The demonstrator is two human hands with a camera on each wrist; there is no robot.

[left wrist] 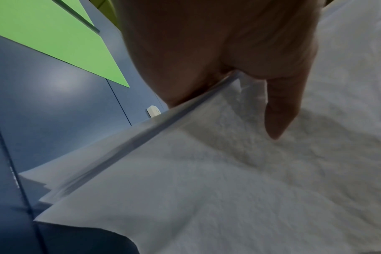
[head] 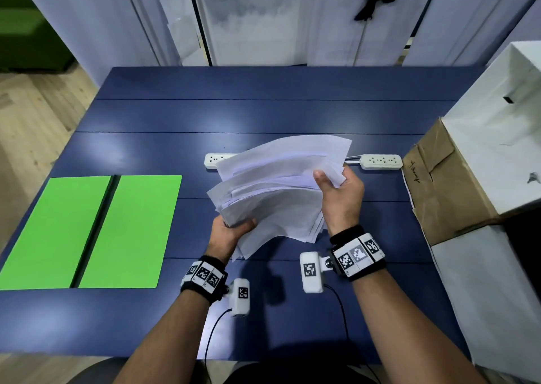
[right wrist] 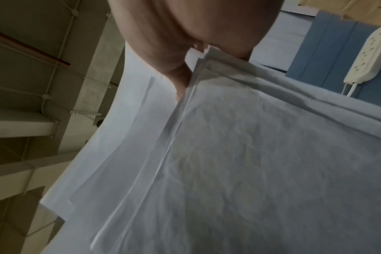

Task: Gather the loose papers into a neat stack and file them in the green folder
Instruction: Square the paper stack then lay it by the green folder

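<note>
A fanned bundle of white papers (head: 275, 187) is held above the blue table (head: 263, 114), its sheets uneven at the edges. My left hand (head: 234, 231) grips its near left corner, thumb on top of the papers (left wrist: 228, 171). My right hand (head: 336, 190) pinches the far right edge, thumb on top, fingers hidden under the papers (right wrist: 250, 163). The green folder (head: 93, 231) lies open and flat at the table's left; a corner of the green folder (left wrist: 54, 39) shows in the left wrist view.
Two white power strips lie behind the papers, one at the left (head: 218, 160), one at the right (head: 380, 161). A brown cardboard box (head: 445, 184) and white boxes (head: 497, 126) crowd the right edge. White panels stand behind the table.
</note>
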